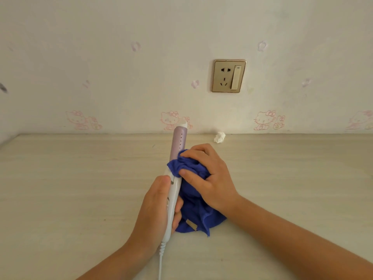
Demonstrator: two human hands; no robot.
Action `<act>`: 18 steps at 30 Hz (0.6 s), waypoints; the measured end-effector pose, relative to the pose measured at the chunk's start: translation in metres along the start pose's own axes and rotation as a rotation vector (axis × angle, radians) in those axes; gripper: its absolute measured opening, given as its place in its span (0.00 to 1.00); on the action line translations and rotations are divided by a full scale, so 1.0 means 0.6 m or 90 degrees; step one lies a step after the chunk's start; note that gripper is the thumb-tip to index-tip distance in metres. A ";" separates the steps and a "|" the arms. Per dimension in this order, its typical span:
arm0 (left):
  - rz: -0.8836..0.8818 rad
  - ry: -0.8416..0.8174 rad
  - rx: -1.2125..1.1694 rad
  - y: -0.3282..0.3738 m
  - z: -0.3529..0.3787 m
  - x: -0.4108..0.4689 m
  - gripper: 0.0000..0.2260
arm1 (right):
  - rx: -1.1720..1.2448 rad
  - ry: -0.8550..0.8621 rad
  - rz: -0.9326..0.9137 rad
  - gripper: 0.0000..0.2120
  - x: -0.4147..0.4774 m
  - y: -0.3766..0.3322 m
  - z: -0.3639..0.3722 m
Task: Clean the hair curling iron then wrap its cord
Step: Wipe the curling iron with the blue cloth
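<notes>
The curling iron [178, 146] has a lilac barrel with a white tip and a white handle, and it points away from me over the middle of the table. My left hand [155, 209] is wrapped around the white handle. A blue cloth [193, 207] is bunched against the lower barrel, where it meets the handle, and hangs down to the table. My right hand [207, 174] grips the cloth and presses it to the right side of the iron. The white cord [160, 259] runs from the handle's end down out of view.
A pale wooden table [80, 188] runs to a wall with cartoon-cat wallpaper. A crumpled white tissue [219, 137] lies at the table's back edge, right of the iron. A gold wall socket with a switch [229, 76] is above it.
</notes>
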State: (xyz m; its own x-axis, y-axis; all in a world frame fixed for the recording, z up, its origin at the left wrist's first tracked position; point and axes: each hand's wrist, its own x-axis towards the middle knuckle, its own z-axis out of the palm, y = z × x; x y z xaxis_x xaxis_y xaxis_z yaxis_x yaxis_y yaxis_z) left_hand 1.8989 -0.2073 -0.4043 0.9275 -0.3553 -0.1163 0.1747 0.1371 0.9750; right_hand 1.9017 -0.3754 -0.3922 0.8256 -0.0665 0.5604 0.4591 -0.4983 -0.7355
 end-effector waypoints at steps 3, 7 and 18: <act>-0.008 0.025 -0.006 -0.004 -0.002 0.005 0.29 | -0.022 -0.009 -0.025 0.12 0.024 0.012 0.008; 0.032 -0.001 0.039 -0.008 0.001 0.002 0.29 | 0.027 0.089 0.028 0.09 0.081 0.022 -0.030; 0.043 -0.013 0.038 -0.007 -0.009 0.006 0.36 | 0.066 -0.029 -0.046 0.10 0.080 0.018 -0.038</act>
State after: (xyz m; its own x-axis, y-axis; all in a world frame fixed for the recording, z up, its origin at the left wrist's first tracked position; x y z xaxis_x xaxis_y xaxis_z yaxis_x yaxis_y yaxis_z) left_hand 1.9032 -0.2044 -0.4097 0.9292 -0.3666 -0.0468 0.0916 0.1060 0.9901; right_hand 1.9388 -0.4039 -0.3645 0.8022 0.0070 0.5970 0.5472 -0.4086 -0.7305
